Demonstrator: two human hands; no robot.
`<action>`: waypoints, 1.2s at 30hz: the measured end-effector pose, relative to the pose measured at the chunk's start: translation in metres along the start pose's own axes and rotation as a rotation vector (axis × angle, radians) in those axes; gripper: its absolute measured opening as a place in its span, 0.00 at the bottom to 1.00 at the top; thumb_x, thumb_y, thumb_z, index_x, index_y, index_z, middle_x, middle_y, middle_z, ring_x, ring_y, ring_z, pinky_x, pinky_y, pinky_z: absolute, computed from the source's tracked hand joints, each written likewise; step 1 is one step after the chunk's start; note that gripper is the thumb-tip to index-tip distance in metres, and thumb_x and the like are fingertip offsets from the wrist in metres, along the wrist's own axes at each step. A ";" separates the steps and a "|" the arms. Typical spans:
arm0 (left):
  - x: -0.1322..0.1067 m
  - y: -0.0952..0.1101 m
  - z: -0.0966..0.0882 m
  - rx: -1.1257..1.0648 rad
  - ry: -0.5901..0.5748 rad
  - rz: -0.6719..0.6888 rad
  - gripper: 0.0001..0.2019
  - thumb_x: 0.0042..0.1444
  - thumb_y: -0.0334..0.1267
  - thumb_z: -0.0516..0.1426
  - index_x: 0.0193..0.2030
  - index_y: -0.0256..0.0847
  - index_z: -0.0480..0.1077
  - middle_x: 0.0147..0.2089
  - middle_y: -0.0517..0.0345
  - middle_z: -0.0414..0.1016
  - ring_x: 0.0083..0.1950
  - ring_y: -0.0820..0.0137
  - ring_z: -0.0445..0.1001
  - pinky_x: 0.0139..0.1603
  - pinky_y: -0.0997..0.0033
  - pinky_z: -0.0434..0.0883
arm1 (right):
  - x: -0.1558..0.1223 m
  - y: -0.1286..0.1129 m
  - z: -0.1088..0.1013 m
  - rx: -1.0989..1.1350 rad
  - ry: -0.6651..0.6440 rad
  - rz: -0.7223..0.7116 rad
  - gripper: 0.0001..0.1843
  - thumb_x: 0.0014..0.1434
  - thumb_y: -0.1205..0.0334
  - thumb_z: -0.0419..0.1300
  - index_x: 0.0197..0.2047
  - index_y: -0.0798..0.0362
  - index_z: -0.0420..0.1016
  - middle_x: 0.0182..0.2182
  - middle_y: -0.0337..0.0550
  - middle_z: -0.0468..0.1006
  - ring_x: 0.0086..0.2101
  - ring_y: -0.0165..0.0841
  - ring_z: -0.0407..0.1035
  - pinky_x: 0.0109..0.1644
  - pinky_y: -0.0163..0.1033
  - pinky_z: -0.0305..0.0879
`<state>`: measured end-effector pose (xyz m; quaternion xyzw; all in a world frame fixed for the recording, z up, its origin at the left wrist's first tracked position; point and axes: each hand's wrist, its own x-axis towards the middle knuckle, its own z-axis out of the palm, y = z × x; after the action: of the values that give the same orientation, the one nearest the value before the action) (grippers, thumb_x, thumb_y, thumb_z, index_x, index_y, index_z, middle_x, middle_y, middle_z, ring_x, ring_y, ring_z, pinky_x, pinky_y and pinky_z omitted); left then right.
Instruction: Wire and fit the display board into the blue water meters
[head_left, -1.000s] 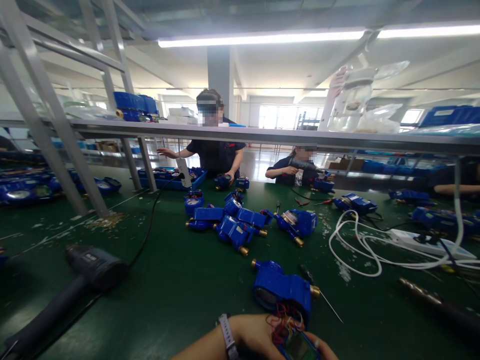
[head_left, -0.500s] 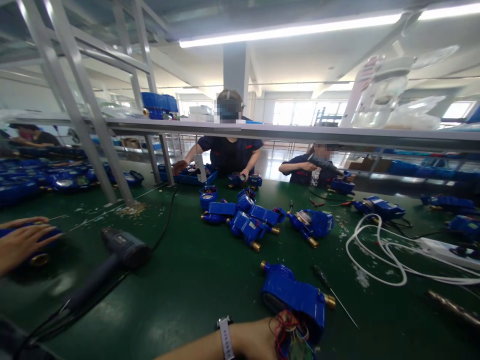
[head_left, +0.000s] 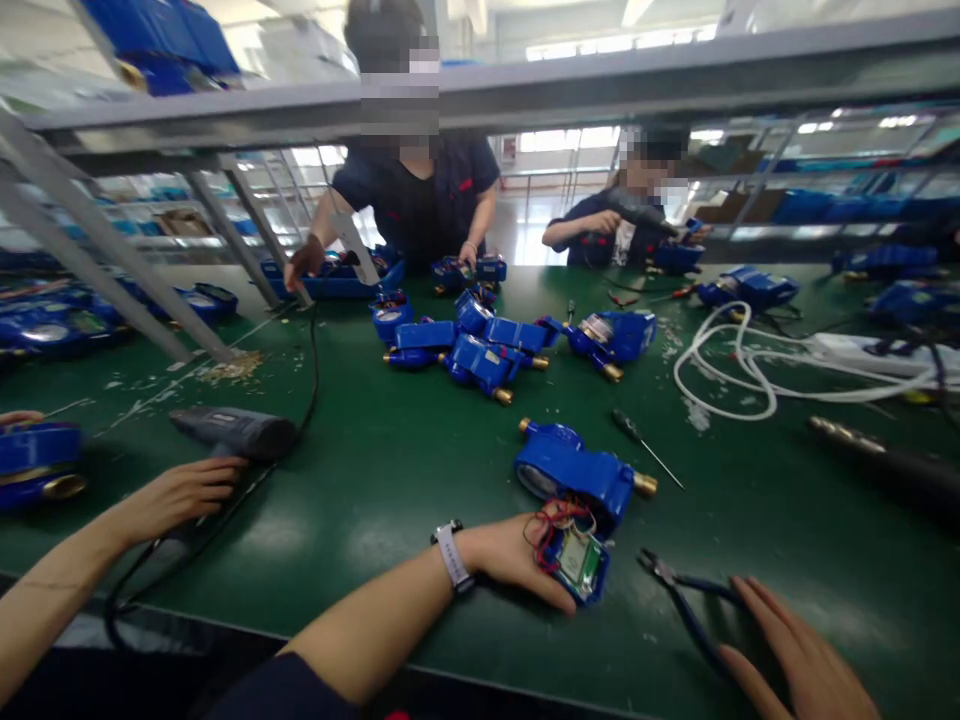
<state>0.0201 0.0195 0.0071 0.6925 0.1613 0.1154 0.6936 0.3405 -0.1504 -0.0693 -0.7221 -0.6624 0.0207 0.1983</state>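
My left hand point(head_left: 525, 555), with a watch on the wrist, is closed around a small blue box point(head_left: 581, 570) holding a green circuit board. Red and other thin wires run from it toward a blue water meter point(head_left: 574, 465) with brass ends, lying just behind. At the lower right, my right hand point(head_left: 795, 650) has its thumb and fingers on the handles of dark-handled pliers point(head_left: 694, 600). The jaws point toward the box, apart from it. A screwdriver point(head_left: 645, 445) lies beside the meter.
A co-worker's hand point(head_left: 187, 495) is on a heat gun point(head_left: 240, 435) at left. Several water meters point(head_left: 480, 350) lie mid-table. White cable point(head_left: 724, 400) coils at right, near a metal-tipped dark tool point(head_left: 862, 445). Two people work opposite, behind an overhead shelf point(head_left: 525, 95).
The view has tilted down. My right hand and the pliers have come into sight. The circuit-board box shows more fully in my left hand. A co-worker's hand is now on the heat gun.
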 end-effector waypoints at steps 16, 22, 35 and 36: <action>-0.003 -0.012 -0.001 -0.044 -0.009 -0.007 0.33 0.43 0.35 0.69 0.57 0.35 0.65 0.53 0.46 0.73 0.54 0.60 0.73 0.60 0.54 0.67 | 0.017 -0.061 -0.049 0.434 0.092 0.272 0.23 0.63 0.44 0.52 0.47 0.54 0.73 0.39 0.50 0.79 0.38 0.42 0.75 0.44 0.46 0.73; 0.000 -0.013 0.002 0.136 0.088 0.067 0.42 0.44 0.40 0.69 0.63 0.34 0.55 0.60 0.40 0.68 0.63 0.54 0.67 0.66 0.48 0.61 | 0.015 -0.105 -0.080 0.468 -0.152 0.017 0.22 0.59 0.43 0.61 0.51 0.45 0.76 0.45 0.45 0.78 0.43 0.42 0.74 0.45 0.47 0.74; 0.000 -0.021 0.005 0.179 0.099 0.144 0.42 0.49 0.40 0.66 0.66 0.37 0.50 0.60 0.40 0.68 0.61 0.54 0.70 0.63 0.48 0.65 | 0.031 -0.154 -0.080 0.056 -0.083 -0.358 0.18 0.63 0.59 0.53 0.54 0.54 0.73 0.44 0.51 0.74 0.39 0.40 0.69 0.38 0.45 0.70; 0.000 -0.021 0.004 0.194 0.094 0.142 0.42 0.49 0.40 0.66 0.66 0.37 0.49 0.60 0.40 0.68 0.61 0.54 0.70 0.63 0.48 0.65 | 0.033 -0.155 -0.081 0.042 -0.094 -0.369 0.18 0.63 0.59 0.53 0.53 0.54 0.74 0.43 0.51 0.74 0.38 0.41 0.69 0.37 0.45 0.70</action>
<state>0.0203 0.0156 -0.0138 0.7598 0.1548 0.1804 0.6052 0.2216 -0.1325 0.0613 -0.5825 -0.7914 0.0313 0.1826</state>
